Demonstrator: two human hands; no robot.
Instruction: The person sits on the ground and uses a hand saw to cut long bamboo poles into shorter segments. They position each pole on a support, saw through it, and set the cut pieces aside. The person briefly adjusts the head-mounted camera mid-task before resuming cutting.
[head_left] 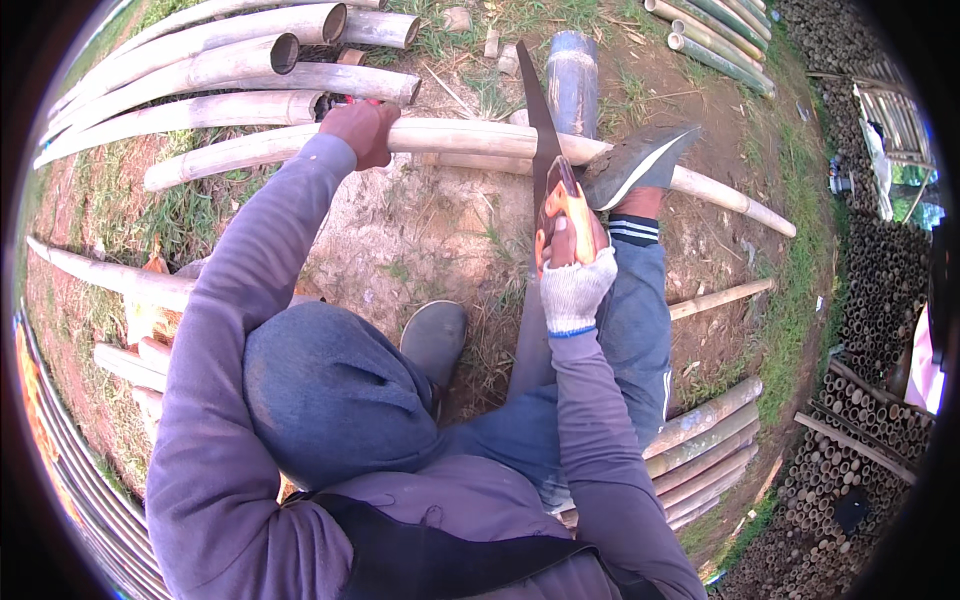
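A long pale bamboo pole [460,138] lies across the bare ground in front of me. My left hand [362,128], bare, grips the pole near its middle. My right hand [573,282], in a white knit glove, is closed on the orange handle of a hand saw [545,150]. The saw's dark blade stands on the pole just right of my left hand. My right foot in a grey shoe [635,160] presses on the pole right of the blade. My left shoe [436,338] rests on the dirt below.
Several cut bamboo poles [200,70] are stacked at the upper left, more [705,440] at the lower right. A short bluish bamboo section [572,80] lies behind the pole. Stacked bamboo ends [870,300] fill the right edge. Grass patches border the dirt.
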